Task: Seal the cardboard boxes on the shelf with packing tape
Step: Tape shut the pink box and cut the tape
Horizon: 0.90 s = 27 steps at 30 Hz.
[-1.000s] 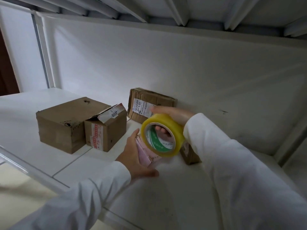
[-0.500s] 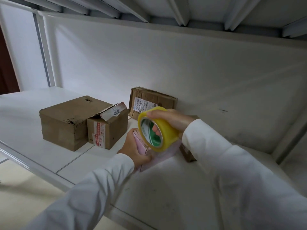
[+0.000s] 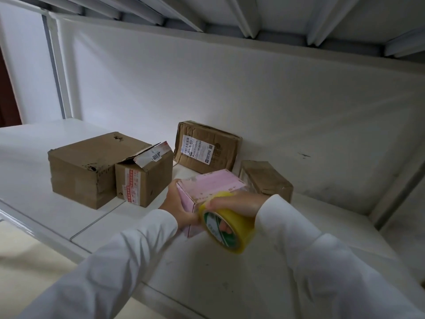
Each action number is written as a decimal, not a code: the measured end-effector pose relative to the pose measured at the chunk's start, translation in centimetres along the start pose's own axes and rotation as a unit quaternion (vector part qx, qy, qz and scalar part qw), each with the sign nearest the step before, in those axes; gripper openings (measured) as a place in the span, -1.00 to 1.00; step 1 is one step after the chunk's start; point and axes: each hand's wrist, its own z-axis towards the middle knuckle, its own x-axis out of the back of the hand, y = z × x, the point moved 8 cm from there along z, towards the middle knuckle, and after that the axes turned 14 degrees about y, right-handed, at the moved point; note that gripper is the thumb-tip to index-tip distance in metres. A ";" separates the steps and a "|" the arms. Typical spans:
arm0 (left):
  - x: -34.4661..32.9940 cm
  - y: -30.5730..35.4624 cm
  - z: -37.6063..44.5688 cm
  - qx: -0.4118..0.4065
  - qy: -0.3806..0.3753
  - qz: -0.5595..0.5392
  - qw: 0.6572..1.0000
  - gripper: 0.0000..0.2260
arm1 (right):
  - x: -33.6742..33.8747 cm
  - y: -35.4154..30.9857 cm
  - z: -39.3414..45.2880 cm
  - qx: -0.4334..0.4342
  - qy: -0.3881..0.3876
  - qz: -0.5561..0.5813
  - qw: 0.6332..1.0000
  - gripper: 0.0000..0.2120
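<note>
One pink box [image 3: 207, 192] is the thing in hand, sitting on the shelf [image 3: 69, 210] near its front edge, with four brown boxes ranged behind and beside it; half a second ago the roll of tape [image 3: 226, 229] stood upright over the pink box's top, and a second ago it hid most of that top, whereas now the roll has dropped down to the box's near right corner and the whole pink lid shows; I judge this to mean a strip has been drawn across the top and is being carried down the front face, so this box is close to sealed while the others wait.

The right hand [image 3: 234, 201] grips the roll, fingers curled over its yellow rim and fingertips showing through the green core; the left hand [image 3: 178, 207] clasps the pink box's left near corner, thumb on the side, bracing it; whether tape is actually stuck to the cardboard I cannot tell.

Left of the pink box stands a small brown box [image 3: 142, 178] with a flap lifted, plainly unsealed, touching a larger brown box [image 3: 85, 166] further left; behind the pink box a labelled box [image 3: 207, 147] leans on the back wall; just right of it lies a tape-wrapped box [image 3: 266, 178].
</note>
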 end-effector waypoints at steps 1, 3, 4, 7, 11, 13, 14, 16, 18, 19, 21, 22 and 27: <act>-0.1 0.1 0.0 -0.002 -0.006 0.004 1.000 0.22 | -0.1 0.3 0.2 0.000 -0.002 0.007 1.000 -0.38; -0.1 0.1 0.0 -0.004 -0.007 0.009 1.000 0.24 | -0.4 0.6 0.0 -0.005 -0.002 0.005 1.000 -0.43; 0.0 -0.1 0.1 -0.002 -0.003 0.007 1.000 0.25 | -0.4 0.6 -0.2 -0.007 0.002 0.004 1.000 -0.39; -0.4 0.2 -0.1 0.004 -0.011 0.015 1.000 0.29 | -0.4 0.9 -0.6 -0.006 0.002 0.035 0.999 -0.30; -0.5 0.0 -0.2 0.029 -0.020 0.013 0.999 0.30 | 0.5 0.0 -1.2 0.018 0.007 0.063 0.998 -0.09; -0.4 -0.3 -0.3 0.054 -0.021 0.018 0.998 0.28 | 1.5 -0.9 -1.2 0.042 0.009 0.149 0.988 -0.06; -0.5 -0.5 -0.3 0.072 -0.019 0.016 0.997 0.27 | 2.1 -1.8 -1.5 0.067 -0.001 0.217 0.974 -0.22; -1.1 -1.7 -0.6 0.154 -0.009 -0.002 0.988 0.23 | 3.1 -3.5 -2.0 0.107 -0.026 0.342 0.933 -0.52; -2.3 -3.1 -1.6 0.179 -0.041 -0.075 0.980 0.20 | 3.5 -4.9 -2.5 0.130 -0.027 0.386 0.913 -0.66; -2.8 -3.6 -1.7 0.155 -0.046 -0.092 0.983 0.16 | 3.3 -5.2 -2.4 0.128 -0.011 0.383 0.915 -0.76; -2.7 -1.6 -2.0 0.053 -0.047 -0.051 0.996 0.01 | 2.5 -5.1 -1.8 0.100 0.022 0.371 0.923 -0.90; -2.3 0.3 -2.1 0.009 -0.039 -0.017 0.999 -0.09 | 2.0 -4.9 -1.4 0.083 0.028 0.376 0.923 -0.91; -1.3 3.3 -3.0 -0.140 -0.084 0.078 0.984 0.17 | 1.2 -4.4 0.4 0.042 0.056 0.421 0.905 -0.84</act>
